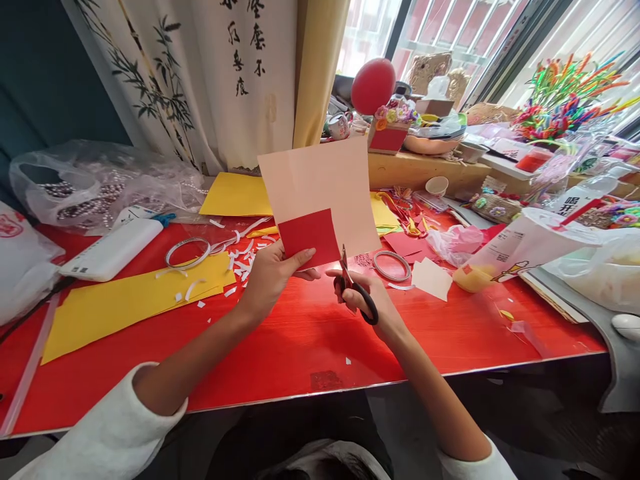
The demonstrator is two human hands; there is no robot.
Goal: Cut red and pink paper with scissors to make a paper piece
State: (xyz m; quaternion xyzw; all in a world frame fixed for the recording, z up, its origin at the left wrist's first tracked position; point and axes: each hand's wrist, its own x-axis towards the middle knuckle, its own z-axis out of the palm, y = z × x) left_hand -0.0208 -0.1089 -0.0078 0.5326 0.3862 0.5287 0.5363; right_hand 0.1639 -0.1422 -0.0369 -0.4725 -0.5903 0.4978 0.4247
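My left hand [275,273] pinches the lower edge of a folded sheet of paper [325,193], pale pink on its back with a red flap turned up at the bottom, held upright above the red table [300,340]. My right hand [363,297] grips black-handled scissors [356,288], fingers through the loops. The blades point up and meet the paper's bottom edge beside the red flap.
Yellow paper sheets [130,300] lie left, with white paper scraps and a tape ring [187,252]. A second tape ring [391,265] lies right of the scissors. A plastic bag of beads [85,187] sits far left. A cup with a straw [520,250] and craft clutter fill the right.
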